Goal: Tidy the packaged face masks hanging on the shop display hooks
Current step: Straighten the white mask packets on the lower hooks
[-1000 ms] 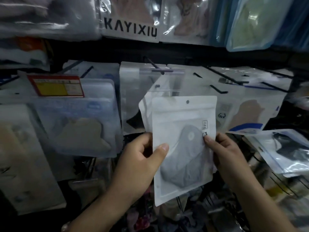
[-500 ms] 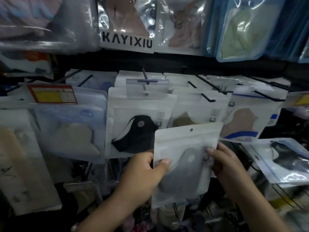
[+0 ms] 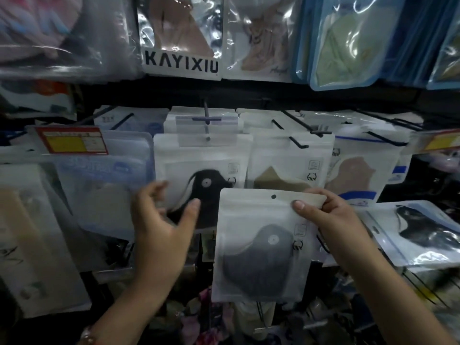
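Note:
My right hand (image 3: 331,217) pinches the top right corner of a white packet with a grey mask (image 3: 263,247), holding it loose in front of the display. My left hand (image 3: 161,227) is spread with relaxed fingers and holds nothing; it hovers in front of a hanging white packet with a black mask (image 3: 199,170). That packet hangs on a black hook (image 3: 206,120) behind a clear label holder. To its right hang a packet with a tan mask (image 3: 286,168) and one with a pink-brown mask (image 3: 358,170).
Black hooks (image 3: 298,143) jut forward above the middle row. A red and yellow price tag (image 3: 72,143) sits at left over blue-tinted packets. Larger packets, one marked KAYIXIU (image 3: 181,63), hang on the row above. A packet with a black mask (image 3: 423,232) lies at right.
My left hand let go of the grey mask packet and moved left toward the black mask packet. My right hand shifted its hold to the packet's top corner. The view dropped slightly.

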Motion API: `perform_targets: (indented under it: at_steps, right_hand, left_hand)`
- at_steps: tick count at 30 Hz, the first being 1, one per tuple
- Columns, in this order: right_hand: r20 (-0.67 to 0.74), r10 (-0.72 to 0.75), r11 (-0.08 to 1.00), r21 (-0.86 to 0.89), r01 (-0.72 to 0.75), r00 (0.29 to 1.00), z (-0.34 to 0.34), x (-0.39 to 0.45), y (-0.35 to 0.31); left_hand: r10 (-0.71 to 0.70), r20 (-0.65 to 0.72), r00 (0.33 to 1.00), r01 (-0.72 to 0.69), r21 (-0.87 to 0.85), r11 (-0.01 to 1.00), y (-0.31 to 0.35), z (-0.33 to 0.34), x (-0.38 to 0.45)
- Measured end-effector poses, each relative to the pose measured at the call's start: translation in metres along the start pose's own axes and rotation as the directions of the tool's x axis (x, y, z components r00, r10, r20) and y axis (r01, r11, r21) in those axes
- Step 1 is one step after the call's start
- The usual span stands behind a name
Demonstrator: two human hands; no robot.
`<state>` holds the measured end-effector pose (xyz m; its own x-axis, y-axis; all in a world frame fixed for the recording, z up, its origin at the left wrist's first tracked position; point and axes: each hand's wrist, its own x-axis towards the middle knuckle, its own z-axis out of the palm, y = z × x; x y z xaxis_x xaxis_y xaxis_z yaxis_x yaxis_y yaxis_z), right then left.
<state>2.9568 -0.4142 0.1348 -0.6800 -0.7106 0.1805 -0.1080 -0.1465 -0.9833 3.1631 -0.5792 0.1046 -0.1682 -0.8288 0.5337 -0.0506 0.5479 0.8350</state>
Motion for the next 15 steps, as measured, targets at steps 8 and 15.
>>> perform_targets:
  at_steps: [8,15]
  right_hand:
    - [0.033,-0.005,0.998,0.055,0.003,0.999,0.008,0.003,0.001]
    - [0.079,-0.029,0.997,0.072,0.023,0.996,0.012,0.005,-0.004]
  left_hand:
    - [-0.014,-0.005,1.000,0.014,-0.008,1.000,0.003,-0.011,0.037]
    - [-0.167,0.114,0.979,0.173,-0.044,0.984,0.003,-0.007,0.059]
